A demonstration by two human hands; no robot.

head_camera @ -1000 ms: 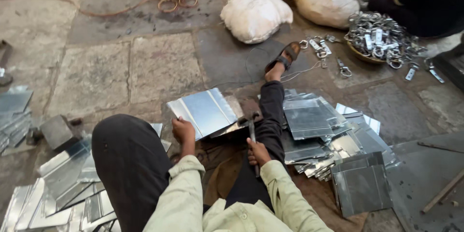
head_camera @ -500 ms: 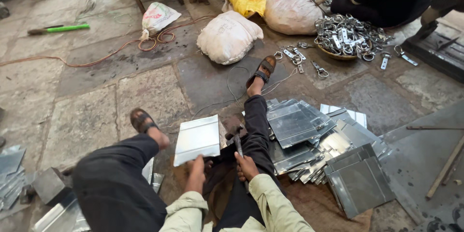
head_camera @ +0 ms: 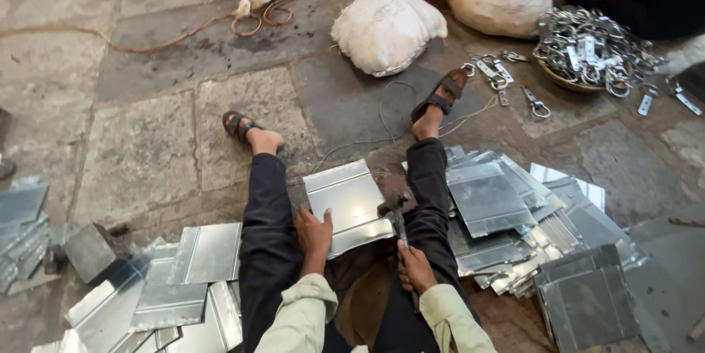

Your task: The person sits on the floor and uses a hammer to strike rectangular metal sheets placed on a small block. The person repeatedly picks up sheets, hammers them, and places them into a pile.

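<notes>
Stone floor, bare ahead; left hand (head_camera: 314, 232) presses flat on a metal sheet (head_camera: 349, 206), right hand (head_camera: 416, 267) grips a hammer (head_camera: 399, 215) at its edge.

Worn grey stone-slab floor (head_camera: 139, 155); daylight

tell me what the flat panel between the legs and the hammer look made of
Flat panel: apparently thin sheet metal, bright grey with a dull sheen and folded edges. Hammer: dark head, probably steel; its handle is mostly hidden in the right hand, material unclear.

bare stone floor (head_camera: 147, 155) ahead open; sheet stacks (head_camera: 514, 228) crowd right, sheet pile (head_camera: 169, 294) blocks left.
</notes>
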